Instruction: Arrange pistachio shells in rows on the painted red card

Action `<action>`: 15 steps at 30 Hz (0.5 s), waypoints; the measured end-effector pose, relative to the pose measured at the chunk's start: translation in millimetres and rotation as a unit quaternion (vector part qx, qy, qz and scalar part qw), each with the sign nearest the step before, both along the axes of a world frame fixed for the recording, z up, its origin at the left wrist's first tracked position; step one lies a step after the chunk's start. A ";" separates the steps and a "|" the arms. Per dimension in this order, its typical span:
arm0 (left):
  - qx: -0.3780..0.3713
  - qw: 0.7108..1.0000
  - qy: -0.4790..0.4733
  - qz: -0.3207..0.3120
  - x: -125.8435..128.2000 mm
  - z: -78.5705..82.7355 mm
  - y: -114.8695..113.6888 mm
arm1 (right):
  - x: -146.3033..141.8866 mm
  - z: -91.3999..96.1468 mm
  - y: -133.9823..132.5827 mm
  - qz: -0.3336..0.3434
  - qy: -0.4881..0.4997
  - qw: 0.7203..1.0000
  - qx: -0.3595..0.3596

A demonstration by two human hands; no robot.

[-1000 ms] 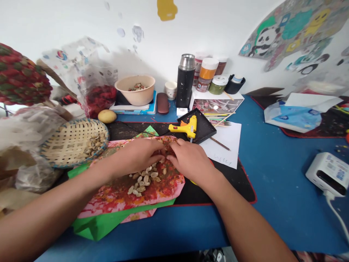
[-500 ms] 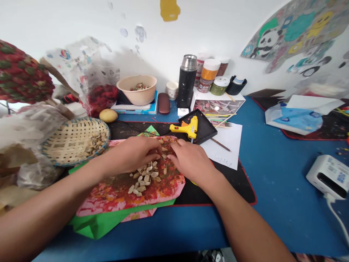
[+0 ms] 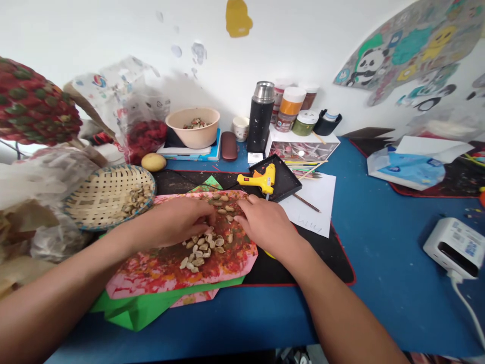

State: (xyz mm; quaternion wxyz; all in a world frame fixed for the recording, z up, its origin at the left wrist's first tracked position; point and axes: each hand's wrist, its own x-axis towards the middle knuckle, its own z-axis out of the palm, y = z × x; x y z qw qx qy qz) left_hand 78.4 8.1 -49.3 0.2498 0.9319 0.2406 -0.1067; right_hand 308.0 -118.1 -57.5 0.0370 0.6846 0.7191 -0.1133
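Observation:
A pink sheet of paper (image 3: 162, 275) smeared with red, orange and brown paint lies before me, over green paper (image 3: 132, 311). On it sits a loose pile of split peanut shells (image 3: 199, 253). My left hand (image 3: 185, 218) hovers at the pile's upper left edge, its fingers curled toward the thumb; what they pinch, if anything, is hidden. Several peanuts (image 3: 223, 207) lie scattered farther up the sheet, between the two hands. My right hand (image 3: 265, 222) rests on the sheet's right edge, thumb and forefinger apart, with nothing in it.
A woven basket (image 3: 94, 197) holding more shells stands at left, near a potato (image 3: 153, 162). Behind the sheet, a yellow glue gun (image 3: 259, 179) lies on a black tray (image 3: 286, 182). A bowl (image 3: 193, 129), black thermos (image 3: 260, 119) and paint jars (image 3: 291, 103) line the wall.
My left hand has drawn back left and slightly down, from among the peanuts to the shell pile, uncovering peanuts at the top. My right hand has stayed in place.

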 end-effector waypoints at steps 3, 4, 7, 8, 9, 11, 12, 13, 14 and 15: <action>-0.044 0.998 -0.041 -0.001 -7.9 1.6 6.7 | -0.2 -0.7 -0.3 -0.001 0.003 1.000 0.003; -0.043 0.998 -0.051 0.006 -8.8 2.7 7.8 | -0.4 -0.6 -0.4 -0.001 0.003 1.000 0.004; -0.020 0.998 -0.050 0.012 -6.9 4.7 8.1 | -0.7 0.3 -0.5 -0.003 0.002 1.000 0.003; -0.014 0.999 -0.045 0.004 -5.5 4.6 7.6 | -0.7 0.5 -0.4 -0.003 0.001 1.000 0.002; -0.008 0.999 -0.040 -0.005 -4.0 3.9 7.1 | -0.7 0.7 -0.3 -0.003 0.001 1.000 0.002; 0.011 0.999 -0.031 -0.017 -1.3 1.5 6.4 | -0.7 0.7 0.1 -0.002 0.000 1.000 0.002; 0.023 0.999 -0.027 -0.019 -0.3 0.0 6.3 | -0.7 0.6 0.2 -0.002 0.000 1.000 0.002; 0.030 0.999 -0.024 -0.019 0.5 -1.5 6.6 | -0.7 0.6 0.3 -0.002 -0.001 1.000 0.001; 0.033 0.999 -0.022 -0.019 1.2 -2.8 7.0 | -0.7 0.5 0.3 -0.001 -0.001 1.000 0.001; 0.032 0.999 -0.019 -0.018 1.9 -3.9 7.5 | -0.7 0.5 0.2 -0.001 -0.001 1.000 0.000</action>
